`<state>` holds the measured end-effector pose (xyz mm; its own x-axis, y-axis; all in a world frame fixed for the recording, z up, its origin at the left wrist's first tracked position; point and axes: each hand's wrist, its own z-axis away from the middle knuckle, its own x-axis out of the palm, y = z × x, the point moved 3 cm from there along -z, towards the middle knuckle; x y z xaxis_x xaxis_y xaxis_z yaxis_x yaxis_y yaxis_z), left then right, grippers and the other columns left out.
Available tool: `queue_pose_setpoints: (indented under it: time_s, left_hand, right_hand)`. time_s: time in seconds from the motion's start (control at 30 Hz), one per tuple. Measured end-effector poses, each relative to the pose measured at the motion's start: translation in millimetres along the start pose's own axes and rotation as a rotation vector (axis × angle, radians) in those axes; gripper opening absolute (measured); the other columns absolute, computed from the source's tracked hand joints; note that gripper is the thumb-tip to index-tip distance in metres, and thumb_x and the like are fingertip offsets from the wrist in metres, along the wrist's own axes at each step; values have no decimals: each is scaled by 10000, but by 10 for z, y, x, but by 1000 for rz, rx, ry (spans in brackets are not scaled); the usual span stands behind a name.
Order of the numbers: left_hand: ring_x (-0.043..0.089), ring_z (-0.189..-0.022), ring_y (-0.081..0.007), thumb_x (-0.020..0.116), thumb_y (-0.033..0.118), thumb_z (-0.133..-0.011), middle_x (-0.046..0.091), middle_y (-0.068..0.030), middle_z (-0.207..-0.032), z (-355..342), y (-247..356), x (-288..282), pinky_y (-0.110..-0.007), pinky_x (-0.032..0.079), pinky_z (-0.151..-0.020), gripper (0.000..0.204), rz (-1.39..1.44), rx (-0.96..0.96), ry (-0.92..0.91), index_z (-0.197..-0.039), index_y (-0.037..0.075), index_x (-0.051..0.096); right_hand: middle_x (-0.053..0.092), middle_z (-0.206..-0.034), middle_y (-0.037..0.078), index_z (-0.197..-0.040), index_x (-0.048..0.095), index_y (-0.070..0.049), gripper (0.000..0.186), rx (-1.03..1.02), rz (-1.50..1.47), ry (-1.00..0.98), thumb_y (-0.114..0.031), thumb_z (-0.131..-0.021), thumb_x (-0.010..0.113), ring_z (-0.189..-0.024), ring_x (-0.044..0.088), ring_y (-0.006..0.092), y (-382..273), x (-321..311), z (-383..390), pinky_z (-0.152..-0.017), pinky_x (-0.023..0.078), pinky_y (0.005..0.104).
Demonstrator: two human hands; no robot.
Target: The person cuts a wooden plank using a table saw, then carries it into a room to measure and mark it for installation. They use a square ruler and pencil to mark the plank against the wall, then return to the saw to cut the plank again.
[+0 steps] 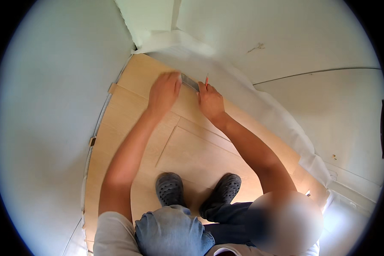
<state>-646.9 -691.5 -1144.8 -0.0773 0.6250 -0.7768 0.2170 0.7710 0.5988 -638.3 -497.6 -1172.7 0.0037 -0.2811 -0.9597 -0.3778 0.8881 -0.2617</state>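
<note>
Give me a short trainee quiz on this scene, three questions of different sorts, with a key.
1. Which hand holds the red pencil?

2. True or false: both dark clogs stand on bare concrete.

3. What shows between the left hand and the right hand?
A) a coiled rope
B) a flat grey strip
C) a claw hammer

Key:
1. The right hand.
2. False; they stand on wood-look floorboards.
3. B
</note>
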Motion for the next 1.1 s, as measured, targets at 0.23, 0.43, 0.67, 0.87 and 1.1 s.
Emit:
queue_pose_setpoints:
  time_s: [0.23, 0.43, 0.67, 0.87, 1.1]
  left_hand:
    - [415, -1408, -300, 544, 244, -1003, 408, -131, -1563, -1148, -800, 832, -432, 367, -1162, 426, -494, 85, -152, -1352, 0, 558]
    - [349, -1463, -343, 528, 266, -972, 366, -143, -1589, -1192, -841, 1021, -496, 295, -1208, 461, -608, 34, -115, -1378, 48, 545]
    - [347, -1469, -381, 586, 241, -926, 291, -149, -1630, -1254, -882, 905, -532, 336, -1188, 441, -526, 42, -137, -1327, 57, 587]
    - [405, -1406, -419, 637, 202, -940, 394, -176, -1577, -1069, -983, 647, -492, 405, -1119, 406, 19, 22, -278, -1308, 33, 611]
    - [461, -1341, -365, 676, 148, -909, 476, -187, -1483, -131, -636, 420, -490, 380, -1124, 474, -216, 132, 26, -1344, -14, 582]
  right_hand:
    - [618, -1150, 182, -1255, 577, -12, 389, 63, -99, 207, -140, -901, 673, -1073, 556, 366, 61, 361, 25, -967, 469, 467]
    - [573, -1226, 180, -1256, 568, -23, 377, 125, -198, 194, -133, -907, 656, -1106, 517, 383, 51, 410, 62, -1009, 432, 493]
    - [587, -1185, 166, -1228, 603, -14, 356, 131, -252, 249, -93, -888, 672, -1068, 518, 376, 53, 389, 53, -962, 445, 481]
    - [605, -1146, 169, -1207, 631, 1, 344, 154, -256, 356, -50, -872, 689, -1048, 530, 369, 148, 404, -215, -934, 463, 467]
    - [607, -1130, 183, -1233, 640, -16, 380, 149, -175, 499, -90, -867, 711, -1062, 553, 371, 246, 620, -1003, -945, 497, 468]
